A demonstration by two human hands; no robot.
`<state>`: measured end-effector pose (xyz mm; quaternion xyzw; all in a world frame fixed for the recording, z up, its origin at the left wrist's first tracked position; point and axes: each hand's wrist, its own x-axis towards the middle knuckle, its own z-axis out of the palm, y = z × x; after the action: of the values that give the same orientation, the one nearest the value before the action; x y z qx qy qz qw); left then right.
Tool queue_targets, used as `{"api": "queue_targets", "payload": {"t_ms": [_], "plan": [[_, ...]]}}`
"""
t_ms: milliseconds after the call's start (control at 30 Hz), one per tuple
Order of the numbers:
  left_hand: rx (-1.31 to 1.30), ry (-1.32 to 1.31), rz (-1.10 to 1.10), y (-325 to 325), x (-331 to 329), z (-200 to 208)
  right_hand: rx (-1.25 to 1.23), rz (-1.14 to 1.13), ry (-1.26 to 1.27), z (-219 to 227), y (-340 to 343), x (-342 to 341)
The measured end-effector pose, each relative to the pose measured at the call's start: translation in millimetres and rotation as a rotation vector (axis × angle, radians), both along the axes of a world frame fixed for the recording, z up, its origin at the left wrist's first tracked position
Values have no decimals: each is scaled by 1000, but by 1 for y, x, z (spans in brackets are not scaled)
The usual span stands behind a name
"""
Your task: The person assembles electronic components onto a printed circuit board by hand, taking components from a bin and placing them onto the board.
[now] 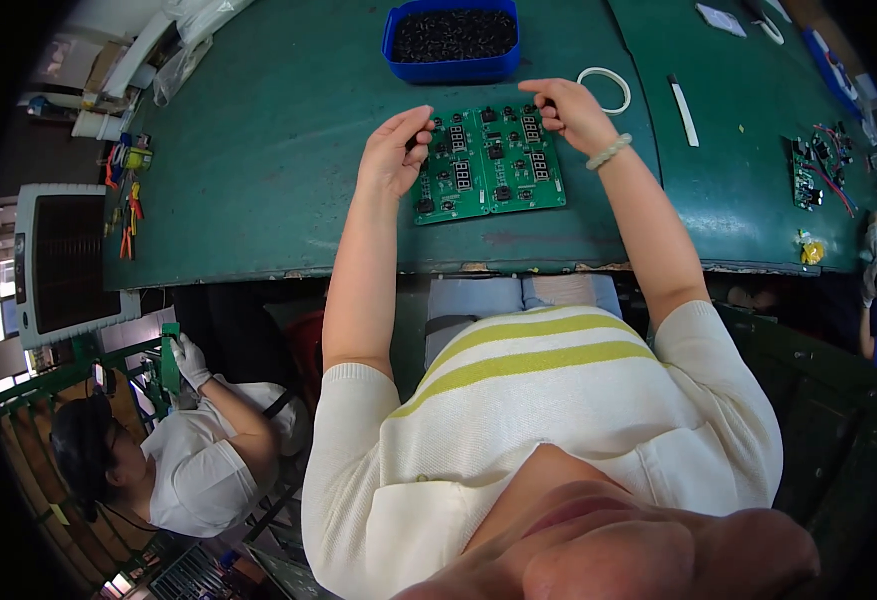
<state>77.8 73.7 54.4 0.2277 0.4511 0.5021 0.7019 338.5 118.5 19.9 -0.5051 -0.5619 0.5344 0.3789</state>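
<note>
The green circuit panel (491,165) lies face up on the green worktable (258,180), with a hand at either side of its far end. The left hand (390,150) is at the panel's far left corner, thumb and fingertips drawn close, but I cannot tell whether they pinch the edge, a small part or nothing. The right hand (573,115) hangs at the panel's far right corner, index finger stretched out and apart from the other fingers, which curl in toward the thumb (whether anything sits in that curl is too small to make out). Beyond the panel is a blue tub (455,70) filled with small black pieces (453,35); a white ring (626,92) lies past its far right corner, and a slim black-and-white tool (683,112) well off to its right. For handling at that far end, I would steady the panel by its bare rim, keep it flat, and let the fingertips come down from above rather than sideways, so that they do not knock the digit displays (462,176) or the black components (496,151) standing on it. Pressure should be light and straight down, with wrists clear of the panel's face.
</note>
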Motion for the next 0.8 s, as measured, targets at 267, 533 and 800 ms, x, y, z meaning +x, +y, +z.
{"api": "queue_targets", "payload": {"t_ms": [267, 533, 800], "plan": [[41, 106, -66, 2, -1, 4, -596, -71, 917, 21, -12, 1], [208, 662, -138, 19, -3, -13, -570, 93, 906, 8, -10, 7], [361, 1408, -322, 24, 9, -4, -430, -14, 612, 7, -11, 5]]}}
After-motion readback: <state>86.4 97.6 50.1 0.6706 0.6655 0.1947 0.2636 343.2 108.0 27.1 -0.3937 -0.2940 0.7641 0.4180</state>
